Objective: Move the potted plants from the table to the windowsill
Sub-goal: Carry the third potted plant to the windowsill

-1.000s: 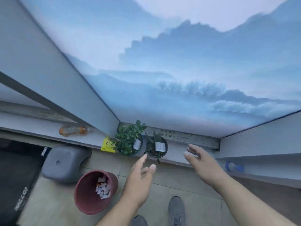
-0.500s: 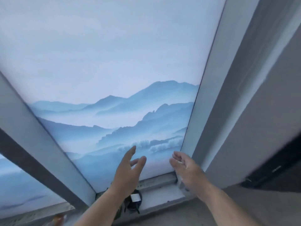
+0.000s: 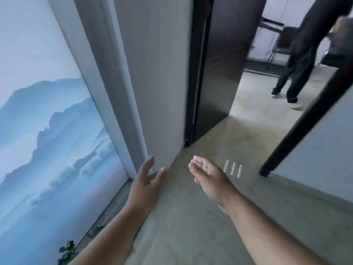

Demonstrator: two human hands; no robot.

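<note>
Head view: pale beige tiled floor (image 3: 238, 131) lies beneath both outstretched bare forearms. Left hand (image 3: 146, 185) and right hand (image 3: 209, 177) hold nothing (fingers relaxed, slightly apart). Green leafy potted plant (image 3: 66, 252) shows bottom left beside the left forearm.

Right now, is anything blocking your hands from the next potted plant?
Cannot tell: no table shows. Both empty hands, left hand and right hand, hang over bare beige tiled floor; only green plant leaves peek in bottom left.
</note>
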